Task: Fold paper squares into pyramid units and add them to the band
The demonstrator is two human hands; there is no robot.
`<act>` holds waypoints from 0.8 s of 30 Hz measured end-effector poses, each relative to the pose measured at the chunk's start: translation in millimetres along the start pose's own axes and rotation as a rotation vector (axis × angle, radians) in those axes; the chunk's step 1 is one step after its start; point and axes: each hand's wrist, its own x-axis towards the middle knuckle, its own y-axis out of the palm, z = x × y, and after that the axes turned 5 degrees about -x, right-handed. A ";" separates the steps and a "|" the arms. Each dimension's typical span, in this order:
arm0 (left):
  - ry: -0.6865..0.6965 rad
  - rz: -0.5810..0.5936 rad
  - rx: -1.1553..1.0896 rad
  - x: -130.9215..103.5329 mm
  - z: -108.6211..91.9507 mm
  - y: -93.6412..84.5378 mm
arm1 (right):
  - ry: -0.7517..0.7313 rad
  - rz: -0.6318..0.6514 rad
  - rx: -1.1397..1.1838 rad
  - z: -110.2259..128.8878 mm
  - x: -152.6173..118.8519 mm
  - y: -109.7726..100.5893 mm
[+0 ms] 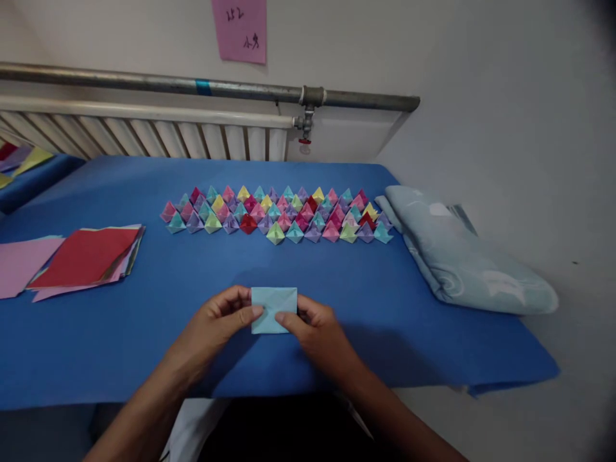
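A light blue square of folded paper is held up between my two hands, above the front part of the blue-covered table. My left hand pinches its left edge, with the thumb across the front and the fingers behind. On the other side my right hand grips the right edge in the same way, its thumb pressed near the lower middle. Most fingertips are hidden behind the paper. Beyond the hands stand several rows of small folded paper boats in pink, blue, yellow, purple, green and red.
Loose coloured sheets lie at the left, a red sheet on top beside a pink sheet. A folded pale green blanket rests on the right of the blue tablecloth. Behind are a radiator and a metal pipe.
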 end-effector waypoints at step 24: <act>0.844 0.060 1.194 -28.2 46.7 -5.9 | -0.629 0.120 -1.068 -33.6 -23.0 -23.9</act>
